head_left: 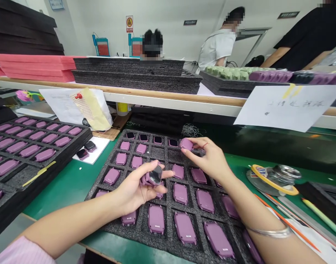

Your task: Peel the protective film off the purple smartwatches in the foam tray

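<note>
Taking the middle of the black foam tray [169, 231] as the clock's centre, with 12 at its far edge, the tray lies on the green worktop [124, 245], its compartments holding purple smartwatches. The left hand [137, 187] reaches in from 8 o'clock and hovers near the centre, its thumb and fingers grasping a glass-faced smartwatch [154, 176], tilted, dark screen showing. The right hand [208, 154] comes in from 4 o'clock; its thumb and forefinger pinch a back-up smartwatch [186, 143] at 1 o'clock, in the far row. Whether that one touches the foam, I cannot tell. A silver bangle [269, 233] circles the right forearm.

From 11 to 12 o'clock along the same row sit four screen-up smartwatches [157, 139]; toward 6 o'clock, the purple backs [156, 219] face up. At 10 o'clock, two smartwatches [82, 154] rest on a white sheet [98, 151], and beyond it, toward 9, stands a second foam tray [11, 214] with more purple cases. At 3 o'clock is a metal-capped clear vessel [283, 174], a yellow ring [290, 190] leaning against it. Across 12 o'clock, a shelf [157, 99] bears stacked black foam [129, 71].
</note>
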A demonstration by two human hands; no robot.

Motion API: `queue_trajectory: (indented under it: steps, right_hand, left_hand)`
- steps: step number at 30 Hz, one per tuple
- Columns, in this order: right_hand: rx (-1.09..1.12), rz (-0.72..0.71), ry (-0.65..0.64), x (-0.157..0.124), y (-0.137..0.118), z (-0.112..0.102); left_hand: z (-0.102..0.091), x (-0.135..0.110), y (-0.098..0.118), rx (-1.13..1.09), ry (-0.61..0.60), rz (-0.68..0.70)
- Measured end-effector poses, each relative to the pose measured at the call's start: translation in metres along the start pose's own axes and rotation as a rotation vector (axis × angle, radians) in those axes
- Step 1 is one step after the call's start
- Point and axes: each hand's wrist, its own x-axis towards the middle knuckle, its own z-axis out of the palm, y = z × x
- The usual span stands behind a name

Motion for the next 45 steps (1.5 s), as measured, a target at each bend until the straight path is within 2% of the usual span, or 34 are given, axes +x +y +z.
queue_trajectory:
  steps: [2, 5, 8, 11, 13, 15, 17, 21, 24, 28, 31, 33, 35, 40, 43, 45]
  right_hand:
    - [0.011, -0.005, -0.070, 0.002, 0.015, 0.012]
    - [0.044, -0.034, -0.135, 0.002, 0.016, 0.024]
    - [0.074, -0.040, -0.057, -0.004, -0.007, 0.018]
    - [0.158, -0.103, 0.008, -0.016, -0.045, 0.002]
    - [0.294, -0.287, -0.068, -0.026, -0.070, -0.008]
    - [0.331, -0.435, -0.149, -0.035, -0.089, -0.012]
    - [0.301, -0.503, -0.149, -0.041, -0.099, -0.012]
    - [0.258, -0.538, -0.025, -0.044, -0.103, -0.010]
    - [0.342, -0.424, 0.060, -0.042, -0.103, -0.012]
    - [0.638, -0.086, 0.163, -0.039, -0.101, -0.016]
    - [0.875, 0.138, 0.187, -0.037, -0.098, -0.016]
    - [0.938, 0.218, 0.200, -0.037, -0.097, -0.014]
    - [0.952, 0.223, 0.212, -0.036, -0.097, -0.012]
    - [0.829, 0.038, 0.258, -0.036, -0.100, -0.013]
    - [0.604, -0.177, 0.323, -0.037, -0.099, -0.017]
    - [0.429, -0.370, 0.296, -0.039, -0.097, -0.023]
  left_hand:
    - [-0.001, -0.001, 0.000, 0.019, -0.022, 0.004]
    - [-0.002, -0.002, -0.001, 0.032, -0.017, 0.003]
    - [-0.002, -0.001, -0.002, -0.011, -0.042, -0.004]
    - [-0.002, 0.001, -0.002, -0.052, -0.122, -0.023]
    - [-0.003, 0.002, -0.003, -0.048, -0.163, -0.033]
    - [-0.005, 0.003, -0.004, -0.041, -0.178, -0.024]
    - [-0.006, 0.004, -0.005, -0.051, -0.194, -0.016]
    - [-0.006, 0.005, -0.006, -0.059, -0.259, -0.036]
    - [-0.006, 0.003, -0.007, -0.033, -0.293, -0.058]
    - [-0.005, 0.001, -0.006, 0.004, -0.310, -0.061]
    - [-0.005, 0.000, -0.003, -0.012, -0.310, -0.065]
    - [-0.005, 0.000, -0.002, -0.024, -0.311, -0.072]
    - [-0.004, 0.000, -0.001, -0.028, -0.313, -0.076]
    - [-0.003, -0.001, -0.001, -0.023, -0.322, -0.062]
    - [-0.004, 0.000, -0.002, -0.009, -0.336, -0.059]
    - [-0.004, 0.000, -0.003, 0.000, -0.341, -0.049]
